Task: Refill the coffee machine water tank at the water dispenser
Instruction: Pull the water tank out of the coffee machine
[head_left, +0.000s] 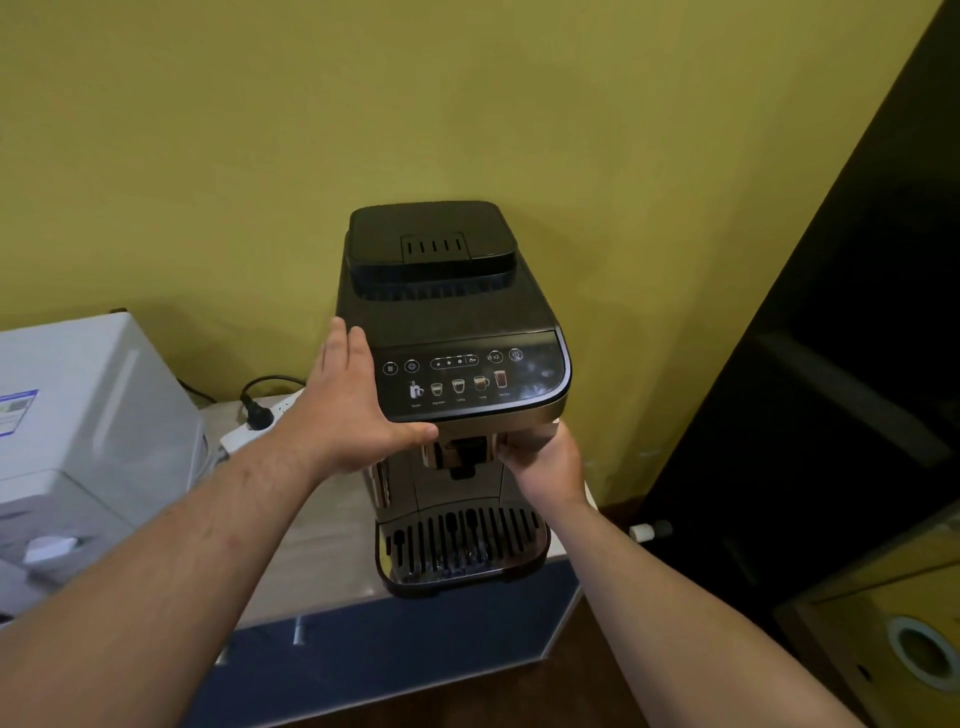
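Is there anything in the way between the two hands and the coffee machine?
Nothing visible does. The left hand rests flat on the left side of the coffee machine, and the right hand grips its front right part under the control panel. The water tank itself cannot be made out.

coffee machine (452, 364) on table (322, 545), printer (88, 415) to its left.

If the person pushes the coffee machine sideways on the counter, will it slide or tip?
It may tip before sliding: the coffee machine is tall over a narrow base. Its hard shell looks rigid and probably heavy. The left hand lies flat on its side, perhaps steadying it, while the right hand grips its front.
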